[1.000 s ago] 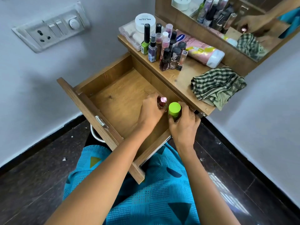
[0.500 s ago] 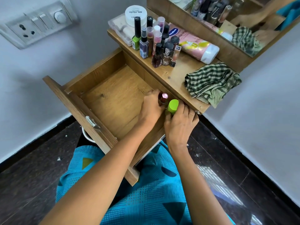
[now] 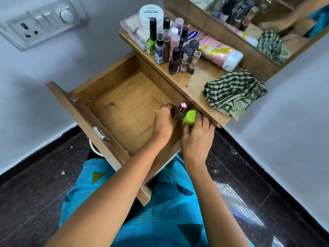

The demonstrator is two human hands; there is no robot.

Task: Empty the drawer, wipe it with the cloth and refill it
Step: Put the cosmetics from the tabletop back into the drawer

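The wooden drawer (image 3: 124, 107) is pulled out over my lap, its floor mostly bare. At its right rear corner, under the shelf edge, my left hand (image 3: 164, 122) grips a small bottle with a pink metallic cap (image 3: 183, 106). Beside it my right hand (image 3: 197, 138) holds a bottle with a lime-green cap (image 3: 190, 117). Both bottles stand upright inside the drawer and touch each other. The green checked cloth (image 3: 233, 93) lies crumpled on the shelf (image 3: 197, 81) above the drawer, right of my hands.
Several nail polish bottles (image 3: 174, 47) stand in a cluster on the shelf. Behind them are a white jar (image 3: 151, 13) on a clear box and a pink tube (image 3: 215, 50) lying down. A mirror (image 3: 249, 18) runs behind the shelf. A switch plate (image 3: 41, 24) is on the left wall.
Both hands with their bottles have shifted slightly deeper toward the drawer's back right corner, and the green-capped bottle sits lower. My view has tilted a little.
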